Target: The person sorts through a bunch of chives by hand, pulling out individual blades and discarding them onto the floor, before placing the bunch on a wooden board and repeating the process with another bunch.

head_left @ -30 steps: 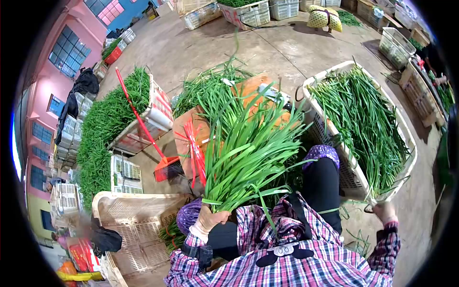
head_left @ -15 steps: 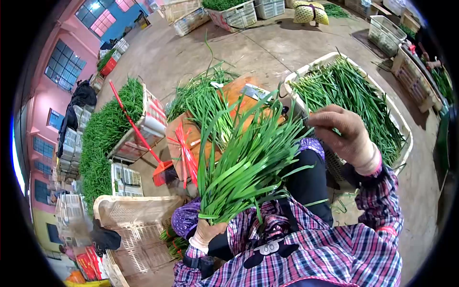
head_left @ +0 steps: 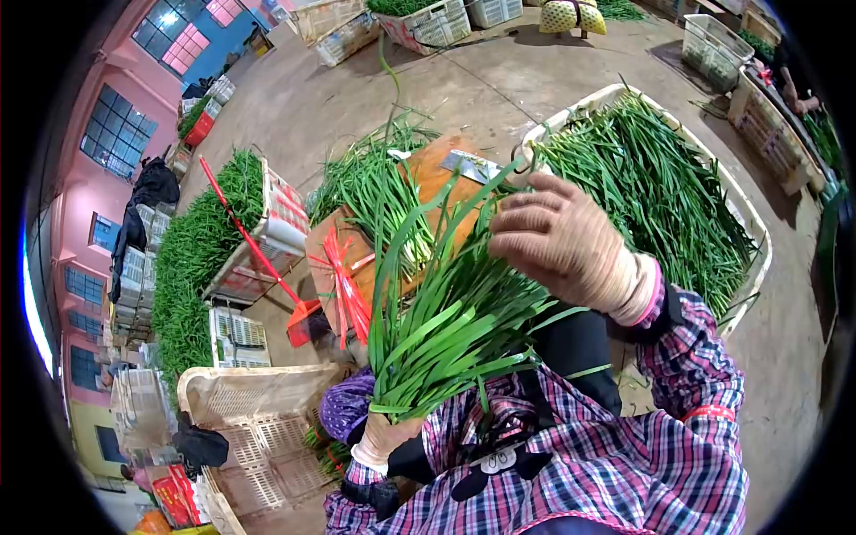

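My gloved left hand [head_left: 390,439] is closed around the lower end of a bunch of garlic chives [head_left: 455,343], whose long leaves fan up and to the right. Over the tips of that bunch is my gloved right hand [head_left: 571,242], its fingers loosely bent and apart, with nothing seen in them. Just beyond, more chives [head_left: 379,201] lie on an orange-brown wooden board [head_left: 455,198]. A wide blade [head_left: 471,167] rests at the board's far right. Red tie strips [head_left: 346,290] hang over its near left side.
At right stands a white crate [head_left: 562,116] heaped with chives. A pale plastic basket [head_left: 254,385] at lower left has tied bunches [head_left: 330,455] by my knee. Another full crate [head_left: 281,214] and a red long-handled dustpan [head_left: 308,323] stand at left.
My right hand has moved left from beside the crate to over the leaf tips of the bunch. The left hand keeps its hold, nearly unmoved.
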### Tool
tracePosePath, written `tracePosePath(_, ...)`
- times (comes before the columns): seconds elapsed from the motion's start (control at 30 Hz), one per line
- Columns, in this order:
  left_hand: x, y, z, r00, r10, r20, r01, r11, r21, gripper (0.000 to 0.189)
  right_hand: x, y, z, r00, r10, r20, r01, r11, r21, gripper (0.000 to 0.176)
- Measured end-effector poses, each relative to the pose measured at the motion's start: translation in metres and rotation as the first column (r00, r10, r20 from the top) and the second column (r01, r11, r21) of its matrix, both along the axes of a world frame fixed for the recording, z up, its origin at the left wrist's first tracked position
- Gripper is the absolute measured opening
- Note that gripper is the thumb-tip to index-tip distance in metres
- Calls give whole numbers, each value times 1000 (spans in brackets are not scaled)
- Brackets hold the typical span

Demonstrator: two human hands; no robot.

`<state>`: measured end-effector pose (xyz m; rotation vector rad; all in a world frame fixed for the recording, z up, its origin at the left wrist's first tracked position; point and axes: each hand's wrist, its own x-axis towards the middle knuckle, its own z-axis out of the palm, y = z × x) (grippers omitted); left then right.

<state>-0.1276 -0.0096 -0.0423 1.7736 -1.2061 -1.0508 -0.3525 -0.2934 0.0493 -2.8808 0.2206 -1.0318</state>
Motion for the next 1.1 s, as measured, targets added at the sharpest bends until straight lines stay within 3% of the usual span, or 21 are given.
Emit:
tracePosePath(0.17,7,5,-14,993,24,-118,-30,998,-46,38,-6,-21,6,972,-217,-93,193,958,-212,33)
tracePosePath(0.23,6,5,-15,994,18,-109,-23,999,-42,39,-7,-28,3,973,-214,-83,190,954,-232,29)
tracePosePath(0.33,4,5,-16,990,40,-132,-47,998,-50,39,-7,-32,4,889,-273,-368,146,930,-338,7)
tracePosePath(0.43,1,-1,-10,988,7,-152,-23,995,-102,46,-11,-28,11,881,-254,-399,138,944,-299,4)
tracePosePath(0.5,3,0,-12,991,29,-131,-36,998,-54,46,-13,-28,8,905,-248,-345,133,937,-323,3)
tracePosePath(0.53,5,2,-11,987,82,-141,-72,994,81,39,-14,-28,10,908,-239,-345,127,940,-318,3)
tracePosePath(0.6,8,1,-11,974,99,-202,-81,992,99,37,-15,-27,10,911,-229,-344,119,942,-314,3)
tracePosePath(0.77,9,3,-13,931,120,-346,-108,993,54,33,-19,-25,-2,859,-152,-490,77,983,-169,11)
tracePosePath(0.9,9,3,-7,969,53,-242,-40,998,57,35,-12,-26,-26,856,-39,-515,48,999,5,14)
tracePosePath(0.93,7,3,-12,999,-19,-51,18,1000,-11,37,-11,-28,-27,853,-16,-521,42,998,39,15)
tracePosePath(1.03,6,5,-14,992,35,-119,-30,999,42,37,-4,-25,-26,844,43,-535,34,990,133,16)
tracePosePath(1.1,6,5,-13,997,17,-72,-18,1000,-6,36,1,-22,-21,837,81,-542,29,981,193,16)
